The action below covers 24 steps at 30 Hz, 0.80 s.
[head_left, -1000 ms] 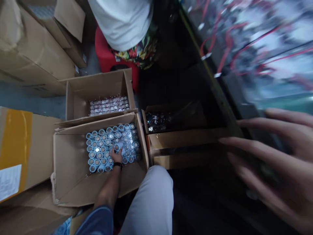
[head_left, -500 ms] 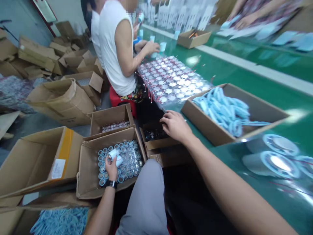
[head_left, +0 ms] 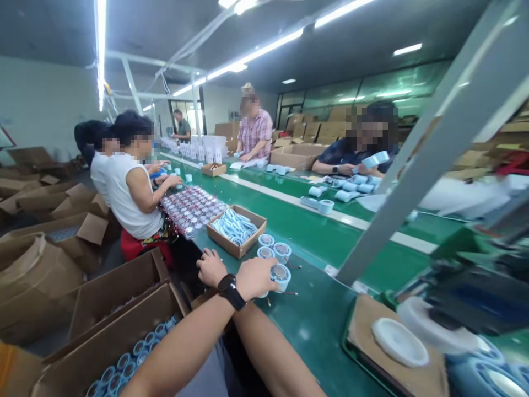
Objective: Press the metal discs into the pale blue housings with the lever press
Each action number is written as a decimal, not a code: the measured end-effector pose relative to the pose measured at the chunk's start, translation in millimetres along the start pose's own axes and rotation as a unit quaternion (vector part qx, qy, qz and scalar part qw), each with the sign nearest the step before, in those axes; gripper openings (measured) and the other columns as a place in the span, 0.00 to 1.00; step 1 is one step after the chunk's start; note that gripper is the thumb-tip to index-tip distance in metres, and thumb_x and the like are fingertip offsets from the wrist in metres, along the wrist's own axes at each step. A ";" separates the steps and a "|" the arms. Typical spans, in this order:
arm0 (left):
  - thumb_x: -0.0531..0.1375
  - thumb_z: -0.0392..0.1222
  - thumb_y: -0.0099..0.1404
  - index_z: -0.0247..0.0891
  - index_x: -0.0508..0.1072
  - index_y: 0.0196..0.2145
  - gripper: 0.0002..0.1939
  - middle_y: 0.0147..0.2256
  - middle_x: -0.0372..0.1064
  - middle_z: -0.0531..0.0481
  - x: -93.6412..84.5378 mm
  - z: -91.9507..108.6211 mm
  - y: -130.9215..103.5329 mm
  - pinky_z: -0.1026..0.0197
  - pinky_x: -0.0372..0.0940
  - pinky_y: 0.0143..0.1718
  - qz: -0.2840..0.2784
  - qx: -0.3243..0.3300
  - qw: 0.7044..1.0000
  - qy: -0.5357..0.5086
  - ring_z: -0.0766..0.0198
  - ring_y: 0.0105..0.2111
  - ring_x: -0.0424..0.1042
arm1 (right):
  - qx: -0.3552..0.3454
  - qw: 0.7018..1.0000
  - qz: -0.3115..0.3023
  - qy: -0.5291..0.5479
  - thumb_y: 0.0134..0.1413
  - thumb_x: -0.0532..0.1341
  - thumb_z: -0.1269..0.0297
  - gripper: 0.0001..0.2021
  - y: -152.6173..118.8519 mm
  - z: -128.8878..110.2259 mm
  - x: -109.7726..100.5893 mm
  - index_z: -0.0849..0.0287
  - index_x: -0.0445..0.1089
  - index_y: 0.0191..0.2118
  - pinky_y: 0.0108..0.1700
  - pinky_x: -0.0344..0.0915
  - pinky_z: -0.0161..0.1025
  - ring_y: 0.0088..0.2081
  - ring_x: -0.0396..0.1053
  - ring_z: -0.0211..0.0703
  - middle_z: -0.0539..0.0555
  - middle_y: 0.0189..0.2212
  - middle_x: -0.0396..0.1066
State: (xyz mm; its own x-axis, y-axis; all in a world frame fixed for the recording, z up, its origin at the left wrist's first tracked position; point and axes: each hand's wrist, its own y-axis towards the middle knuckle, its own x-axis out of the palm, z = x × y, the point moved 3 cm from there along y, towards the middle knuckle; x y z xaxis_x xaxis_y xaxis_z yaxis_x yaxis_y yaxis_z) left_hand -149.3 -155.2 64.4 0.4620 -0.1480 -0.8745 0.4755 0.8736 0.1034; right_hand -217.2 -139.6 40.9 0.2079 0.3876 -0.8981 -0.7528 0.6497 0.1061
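Observation:
My left hand [head_left: 257, 278], with a black watch on the wrist, crosses over my right forearm and grips a light-blue cylinder [head_left: 280, 277] with a round disc in its top and thin wires. Part of another cylinder shows below the fingers. Three similar cylinders [head_left: 282, 252] stand just behind on the green table [head_left: 309, 309]. At the table's near edge rests my right hand [head_left: 210, 268], fingers somewhat apart, with nothing visible in it. Behind the hands is a cardboard tray [head_left: 237, 251] of light-blue rings [head_left: 233, 226].
A box [head_left: 161, 309] of blue-rimmed cylinders sits at lower left. Left of the table, a person in a white top [head_left: 132, 193] works beside a sheet of round parts [head_left: 192, 209]. A slanted metal post [head_left: 417, 171] and a board with a white disc [head_left: 400, 342] are on the right.
My left hand has come up out of the box and over the table with cylinders. The view has tilted up and right. My right hand has stayed at the table edge.

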 end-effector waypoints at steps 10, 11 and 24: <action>0.60 0.31 0.61 0.42 0.71 0.53 0.22 0.55 0.64 0.38 14.1 13.3 -20.2 0.40 0.63 0.57 0.121 0.079 0.987 0.069 0.46 0.56 0.64 | 0.019 0.982 0.038 0.184 0.65 0.60 0.63 0.11 -21.6 3.2 12.5 0.64 0.71 0.48 0.59 0.63 0.50 0.57 0.63 0.47 0.56 0.48 0.68; 0.59 0.32 0.63 0.41 0.71 0.52 0.19 0.53 0.66 0.39 17.1 10.3 -40.7 0.44 0.64 0.57 0.155 0.095 0.983 0.022 0.49 0.54 0.66 | 0.010 0.979 0.035 0.200 0.65 0.59 0.64 0.10 -20.8 3.6 15.9 0.63 0.71 0.48 0.59 0.63 0.49 0.58 0.63 0.47 0.56 0.47 0.69; 0.59 0.43 0.70 0.34 0.72 0.50 0.14 0.49 0.71 0.43 133.8 -357.9 -308.9 0.50 0.70 0.49 0.048 -0.589 0.800 -0.102 0.58 0.46 0.73 | -0.028 0.965 0.118 0.234 0.61 0.51 0.57 0.27 10.3 6.7 106.1 0.58 0.59 0.64 0.55 0.63 0.57 0.58 0.59 0.60 0.64 0.60 0.57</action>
State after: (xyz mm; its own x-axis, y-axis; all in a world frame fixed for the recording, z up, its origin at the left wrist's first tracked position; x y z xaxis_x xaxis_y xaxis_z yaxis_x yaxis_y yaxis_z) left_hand -502.3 -278.9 -254.1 0.6233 -0.0221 -0.7817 -0.5498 0.6984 -0.4581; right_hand -198.7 -87.3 -50.5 -0.2689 0.1740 -0.9473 -0.7799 0.5378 0.3201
